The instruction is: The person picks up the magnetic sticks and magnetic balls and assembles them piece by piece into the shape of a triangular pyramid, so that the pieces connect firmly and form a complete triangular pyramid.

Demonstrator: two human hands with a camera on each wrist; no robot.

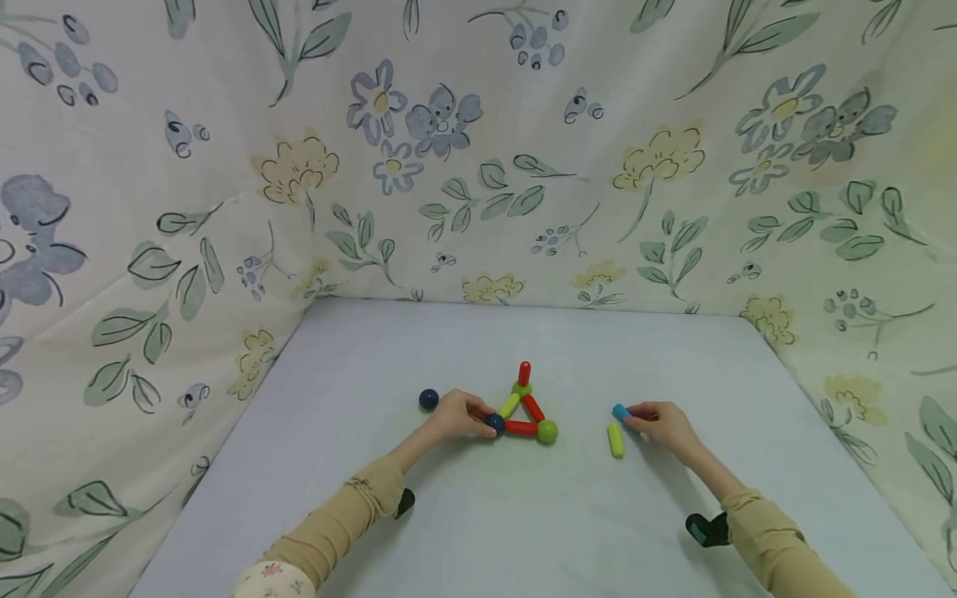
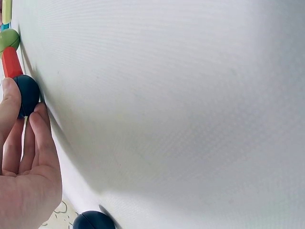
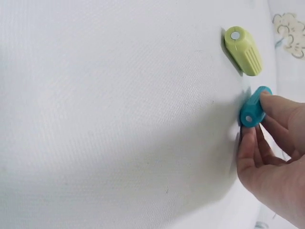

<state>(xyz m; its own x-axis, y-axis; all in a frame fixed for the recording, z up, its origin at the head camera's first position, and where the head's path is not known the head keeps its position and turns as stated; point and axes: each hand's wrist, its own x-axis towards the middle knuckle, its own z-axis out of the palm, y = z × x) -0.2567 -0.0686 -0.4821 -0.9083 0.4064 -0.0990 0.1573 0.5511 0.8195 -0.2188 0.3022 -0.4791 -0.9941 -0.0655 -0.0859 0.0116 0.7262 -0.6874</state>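
My left hand (image 1: 458,414) pinches a dark blue ball (image 2: 29,95) between thumb and fingers. That ball is one corner of a triangle of magnetic sticks and balls on the table. A red stick (image 1: 521,428) joins it to a green ball (image 1: 547,432), and a yellow-green stick (image 1: 509,406) runs up to another green ball (image 1: 518,389). A second red stick (image 1: 534,408) forms the third side; one more red stick (image 1: 525,373) points away from the far corner. With thumb and fingertips, my right hand (image 1: 665,423) holds a blue magnetic stick (image 3: 253,108) close over the table.
A loose yellow-green stick (image 3: 244,51) lies beside the right hand. Another dark blue ball (image 1: 429,399) sits left of the left hand. The white table (image 1: 374,349) meets a floral cloth (image 1: 478,224) at its back and sides.
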